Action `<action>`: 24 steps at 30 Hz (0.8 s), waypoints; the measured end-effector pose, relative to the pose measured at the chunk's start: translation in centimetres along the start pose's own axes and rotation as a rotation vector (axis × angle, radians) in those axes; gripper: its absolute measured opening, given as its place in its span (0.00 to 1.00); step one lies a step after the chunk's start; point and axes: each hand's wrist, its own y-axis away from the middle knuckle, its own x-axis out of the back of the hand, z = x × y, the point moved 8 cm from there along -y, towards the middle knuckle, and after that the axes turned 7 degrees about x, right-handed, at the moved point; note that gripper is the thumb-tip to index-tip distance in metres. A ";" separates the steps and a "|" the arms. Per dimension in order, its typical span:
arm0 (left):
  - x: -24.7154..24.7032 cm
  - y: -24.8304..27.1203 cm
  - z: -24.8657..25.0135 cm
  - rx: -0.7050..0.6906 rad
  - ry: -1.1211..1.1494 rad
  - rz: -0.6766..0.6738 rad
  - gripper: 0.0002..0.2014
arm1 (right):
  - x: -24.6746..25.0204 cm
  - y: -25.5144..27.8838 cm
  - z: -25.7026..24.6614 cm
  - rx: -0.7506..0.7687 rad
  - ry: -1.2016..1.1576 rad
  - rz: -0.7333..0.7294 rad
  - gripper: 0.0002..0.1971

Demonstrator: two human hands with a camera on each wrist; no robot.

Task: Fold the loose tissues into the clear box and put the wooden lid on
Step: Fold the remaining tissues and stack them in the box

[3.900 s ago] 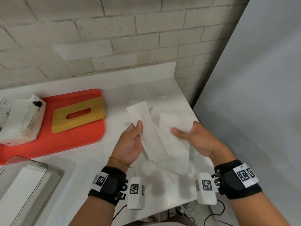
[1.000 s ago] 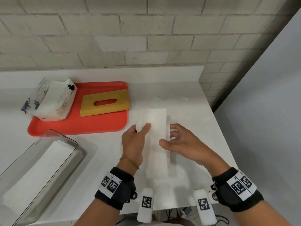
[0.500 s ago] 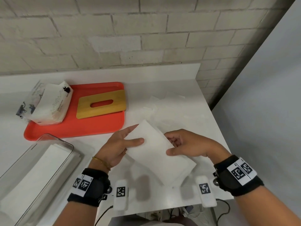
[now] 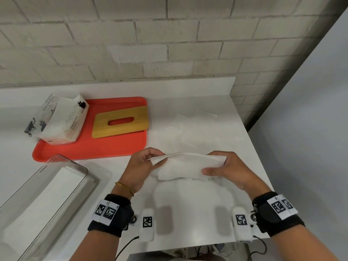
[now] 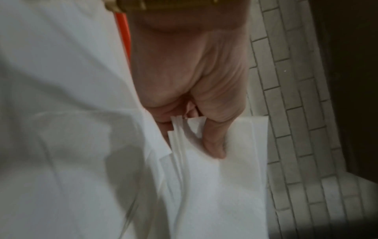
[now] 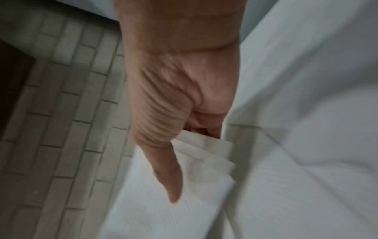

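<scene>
A folded white tissue [image 4: 185, 166] hangs sideways above the counter, held at both ends. My left hand [image 4: 143, 162] pinches its left end, thumb on top [image 5: 214, 145]. My right hand [image 4: 224, 166] pinches its right end, with the thumb [image 6: 171, 177] lying along the sheet. Both wrist views show several layered edges of the folded tissue [image 5: 214, 186] [image 6: 163, 210]. More loose tissues [image 4: 194, 130] lie flat farther back on the counter. The clear box [image 4: 43, 200], at the lower left, holds folded tissues. The wooden lid [image 4: 120, 121] with its oval slot lies on the red tray [image 4: 90, 147].
A soft tissue pack [image 4: 60, 121] printed with cats sits on the tray's left end. The white counter [image 4: 207, 213] ends at a grey wall on the right and a brick wall behind. Cables hang below the front edge.
The tissue went from flat on the counter, pressed under both hands, to lifted and turned crosswise; the two hands now hold it by its opposite ends.
</scene>
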 end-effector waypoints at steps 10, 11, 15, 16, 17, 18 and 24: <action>-0.4 0.8 -1.9 -0.055 -0.144 0.051 0.19 | -1.1 0.8 1.0 0.100 -0.054 0.165 0.16; -0.4 0.8 -2.2 -0.073 -0.168 0.057 0.19 | -1.0 0.9 1.2 0.094 -0.048 0.167 0.18; -0.3 0.9 -2.5 -0.111 -0.140 0.084 0.18 | -1.0 1.2 1.7 0.114 -0.048 0.156 0.21; -0.7 1.1 -2.4 -0.121 -0.145 0.075 0.18 | -1.2 1.2 1.8 0.121 -0.041 0.144 0.21; -1.1 1.1 -2.4 -0.128 -0.161 0.067 0.19 | -1.6 1.1 1.9 0.122 -0.043 0.134 0.20; -1.4 1.1 -2.4 -0.139 -0.178 0.061 0.19 | -1.8 1.1 2.1 0.118 -0.051 0.131 0.20; -1.8 0.4 -2.2 -0.126 -0.238 0.102 0.17 | -1.6 0.8 2.8 0.079 -0.037 0.193 0.14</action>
